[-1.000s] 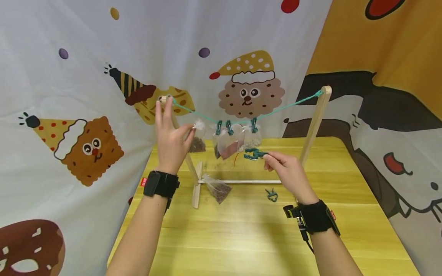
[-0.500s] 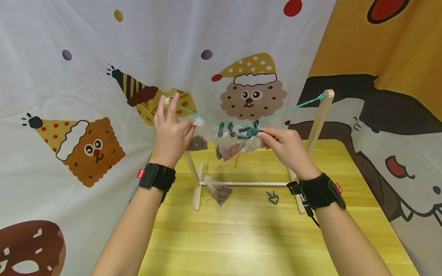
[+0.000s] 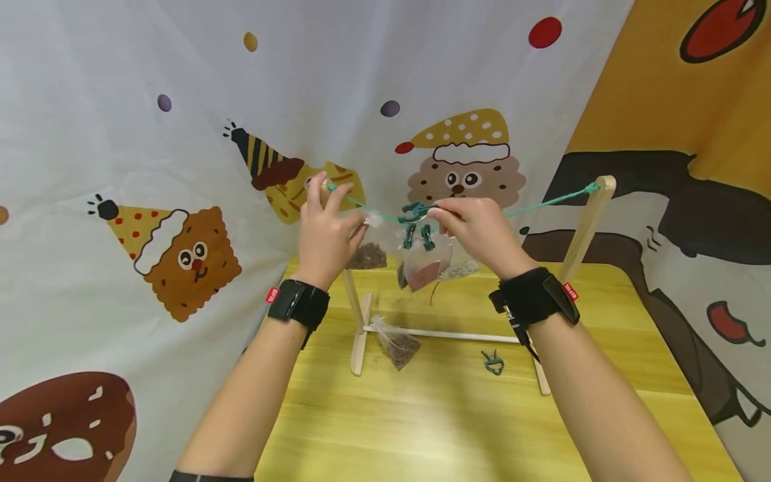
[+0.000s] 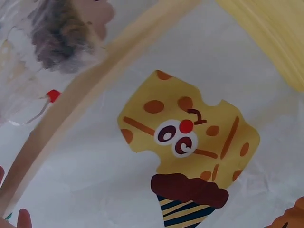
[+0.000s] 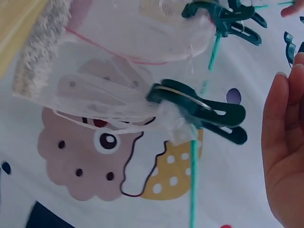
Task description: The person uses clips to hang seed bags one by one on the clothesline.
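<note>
My left hand (image 3: 328, 237) pinches the gathered white top of a see-through mesh bag of dark brown bits (image 3: 367, 256) beside the left post; in the left wrist view this bag (image 4: 61, 40) shows blurred. Between thumb and fingers of my right hand (image 3: 482, 231) is a green spring clip (image 3: 414, 213), held level with the green cord (image 3: 557, 199). Just below hang mesh bags on the cord, one with pink contents (image 3: 426, 274) and one with whitish bits (image 3: 459, 270). Green clips (image 5: 197, 111) fasten them. The right wrist view shows my right hand (image 5: 287, 147) only in part.
A wooden frame with two posts (image 3: 587, 231) carries the cord, and a pale bar (image 3: 458, 335) joins its feet. On the yellow table (image 3: 385, 428) lie another brown-filled bag (image 3: 399, 347) and a loose green clip (image 3: 492, 362). A printed cloth (image 3: 337, 60) stands behind.
My right hand has risen with the clip and moved left, from below the hanging bags to cord height near my left hand. The left hand keeps its pinch; the head view has shifted.
</note>
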A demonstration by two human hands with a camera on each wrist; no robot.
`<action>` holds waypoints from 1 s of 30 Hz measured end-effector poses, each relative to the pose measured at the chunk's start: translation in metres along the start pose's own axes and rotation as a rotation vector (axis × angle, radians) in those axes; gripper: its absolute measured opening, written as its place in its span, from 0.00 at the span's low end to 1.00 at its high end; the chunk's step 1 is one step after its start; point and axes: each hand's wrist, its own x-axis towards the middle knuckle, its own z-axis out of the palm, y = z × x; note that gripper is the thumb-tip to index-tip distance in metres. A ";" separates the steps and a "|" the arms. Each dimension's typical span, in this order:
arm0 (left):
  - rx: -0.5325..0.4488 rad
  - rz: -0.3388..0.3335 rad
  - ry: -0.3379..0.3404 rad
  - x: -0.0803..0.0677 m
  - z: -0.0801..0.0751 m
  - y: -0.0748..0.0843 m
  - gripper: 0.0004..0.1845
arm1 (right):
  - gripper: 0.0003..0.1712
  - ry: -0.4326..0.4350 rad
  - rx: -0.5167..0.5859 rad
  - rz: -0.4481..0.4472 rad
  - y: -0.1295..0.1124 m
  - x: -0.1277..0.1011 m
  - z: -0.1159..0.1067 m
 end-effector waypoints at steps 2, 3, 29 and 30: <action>-0.002 0.008 0.014 -0.001 0.004 0.002 0.07 | 0.16 -0.020 -0.040 -0.018 -0.001 0.004 0.001; -0.005 0.008 0.021 -0.002 0.005 0.003 0.07 | 0.16 -0.029 -0.059 -0.030 -0.002 0.007 0.001; -0.022 -0.008 0.064 -0.001 0.004 0.002 0.10 | 0.15 -0.081 -0.237 -0.125 -0.027 0.035 0.034; -0.024 -0.008 0.061 -0.001 0.004 0.002 0.10 | 0.15 -0.083 -0.232 -0.119 -0.027 0.035 0.034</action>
